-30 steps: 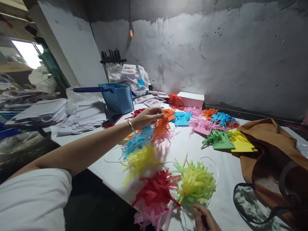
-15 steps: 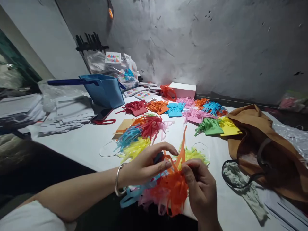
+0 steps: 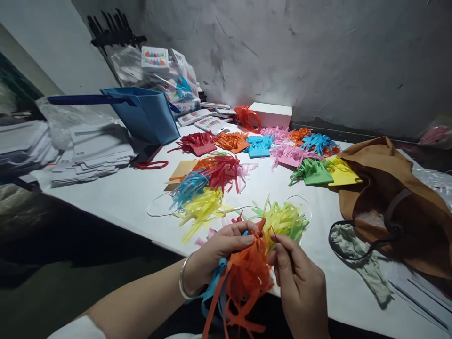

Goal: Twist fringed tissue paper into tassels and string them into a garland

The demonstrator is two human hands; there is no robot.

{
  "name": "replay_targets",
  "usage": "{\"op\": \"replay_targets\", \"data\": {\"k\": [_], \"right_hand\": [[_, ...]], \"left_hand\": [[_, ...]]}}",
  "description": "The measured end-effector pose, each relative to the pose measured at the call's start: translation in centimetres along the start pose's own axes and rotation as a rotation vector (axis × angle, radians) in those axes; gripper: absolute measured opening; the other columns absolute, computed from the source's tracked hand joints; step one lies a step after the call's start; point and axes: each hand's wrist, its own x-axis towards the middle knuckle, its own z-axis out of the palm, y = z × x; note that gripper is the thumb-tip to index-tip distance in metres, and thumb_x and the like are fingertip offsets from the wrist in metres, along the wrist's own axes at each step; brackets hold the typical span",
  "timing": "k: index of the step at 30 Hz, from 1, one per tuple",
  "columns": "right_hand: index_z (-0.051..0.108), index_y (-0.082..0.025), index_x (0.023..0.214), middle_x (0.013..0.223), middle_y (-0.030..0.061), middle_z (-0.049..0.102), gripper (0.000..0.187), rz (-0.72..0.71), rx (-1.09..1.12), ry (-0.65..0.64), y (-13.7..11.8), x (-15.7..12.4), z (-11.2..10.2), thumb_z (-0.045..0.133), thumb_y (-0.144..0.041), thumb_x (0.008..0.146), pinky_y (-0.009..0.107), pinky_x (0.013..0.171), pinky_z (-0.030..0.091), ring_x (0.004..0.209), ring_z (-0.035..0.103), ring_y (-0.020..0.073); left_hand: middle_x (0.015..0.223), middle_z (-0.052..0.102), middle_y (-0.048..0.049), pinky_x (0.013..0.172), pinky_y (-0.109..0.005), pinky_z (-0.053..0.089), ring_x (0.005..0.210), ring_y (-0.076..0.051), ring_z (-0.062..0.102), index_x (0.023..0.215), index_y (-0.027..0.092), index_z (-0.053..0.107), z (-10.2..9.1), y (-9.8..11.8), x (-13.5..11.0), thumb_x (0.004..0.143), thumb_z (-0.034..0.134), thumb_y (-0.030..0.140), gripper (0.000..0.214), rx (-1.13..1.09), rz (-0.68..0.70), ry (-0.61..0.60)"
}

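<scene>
Holding 1 bundle of orange strips (image 3: 247,278) at the desk's (image 3: 116,197) near edge, the left hand (image 3: 221,252) grips it while the right hand (image 3: 300,282) pinches beside it; a green bundle (image 3: 284,219) lies just behind.

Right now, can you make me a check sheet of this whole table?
Surface: white table, strewn with cut paper.
Job's things: orange strips bunched with blue strips, held at the near edge.
Clutter: fringed papers in many colours, green tassel, blue bag, brown bag, white box, paper stacks.
Hands: left hand and right hand both shut on the orange strips.
Cables: nothing seen.
Surroundings: rough grey wall behind.
</scene>
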Motion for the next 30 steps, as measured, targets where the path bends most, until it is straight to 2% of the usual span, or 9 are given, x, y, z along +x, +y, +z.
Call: {"op": "replay_targets", "data": {"k": [3,6,12,19,21,24,26,30], "right_hand": [[0.069,-0.018,0.109,0.095,0.0055,0.077,0.022,-0.161,-0.087,0.053,-0.8,0.3,0.3,0.05,-0.02,0.097,0.021,0.076,0.06,0.081,0.075,0.0158],[0.069,-0.016,0.108,0.096,0.0056,0.077,0.022,-0.233,-0.117,0.078,-1.4,0.6,0.5,0.051,-0.017,0.096,0.019,0.079,0.059,0.084,0.076,0.0153],[0.069,-0.015,0.106,0.095,0.0064,0.077,0.021,-0.249,-0.144,0.084,-1.4,0.6,0.4,0.052,-0.015,0.095,0.017,0.079,0.059,0.083,0.076,0.0146],[0.069,-0.016,0.106,0.093,0.0068,0.078,0.021,-0.223,-0.16,0.065,-0.7,0.2,0.2,0.051,-0.017,0.095,0.021,0.075,0.06,0.08,0.076,0.0166],[0.07,-0.017,0.107,0.091,0.0057,0.078,0.021,-0.174,-0.15,0.049,-0.4,-0.4,0.0,0.053,-0.019,0.095,0.021,0.072,0.061,0.074,0.076,0.0162],[0.071,-0.02,0.106,0.086,0.003,0.077,0.02,-0.054,-0.121,0.094,-0.2,-1.4,-0.1,0.055,-0.023,0.095,0.018,0.064,0.059,0.062,0.073,0.0133],[0.071,-0.022,0.106,0.085,0.002,0.077,0.02,-0.001,-0.096,0.122,-0.3,-2.1,0.0,0.055,-0.025,0.095,0.018,0.064,0.059,0.061,0.072,0.0126],[0.072,-0.021,0.105,0.086,0.0032,0.077,0.021,0.011,-0.087,0.108,-0.6,-2.8,0.6,0.055,-0.027,0.094,0.022,0.072,0.059,0.066,0.073,0.0147]], "left_hand": [[0.081,0.07,-0.0045,0.064,-0.019,0.053,0.066,-0.012,0.068,0.09,0.014,0.065,-0.1,-0.2,0.0,0.072,0.084,0.023,0.027,-0.06,-0.014,-0.018],[0.081,0.071,-0.0046,0.063,-0.018,0.053,0.067,-0.012,0.069,0.088,0.013,0.065,0.1,-0.3,0.0,0.074,0.083,0.022,0.025,-0.076,-0.011,-0.017],[0.077,0.071,-0.0033,0.061,-0.017,0.052,0.064,-0.011,0.067,0.085,0.015,0.064,0.1,-0.8,0.2,0.073,0.084,0.026,0.025,-0.07,0.006,0.001],[0.078,0.068,-0.0012,0.06,-0.017,0.048,0.064,-0.009,0.062,0.083,0.016,0.063,-0.2,-0.8,0.4,0.073,0.084,0.034,0.03,0.139,0.096,0.06],[0.077,0.067,-0.001,0.06,-0.017,0.046,0.065,-0.01,0.06,0.083,0.017,0.064,-0.2,-0.8,0.1,0.077,0.08,0.035,0.025,0.329,0.211,0.106],[0.077,0.069,-0.0026,0.061,-0.02,0.046,0.067,-0.012,0.061,0.087,0.017,0.069,-0.2,-1.1,-0.6,0.085,0.07,0.027,0.01,0.761,0.507,0.212],[0.076,0.071,-0.0035,0.061,-0.021,0.047,0.066,-0.014,0.064,0.092,0.019,0.07,-0.2,-1.4,-1.0,0.086,0.067,0.021,0.007,1.009,0.668,0.234],[0.079,0.074,-0.0041,0.062,-0.022,0.05,0.065,-0.014,0.068,0.098,0.021,0.068,-0.3,-2.1,-1.4,0.085,0.065,0.014,0.014,1.23,0.863,0.225]]}}
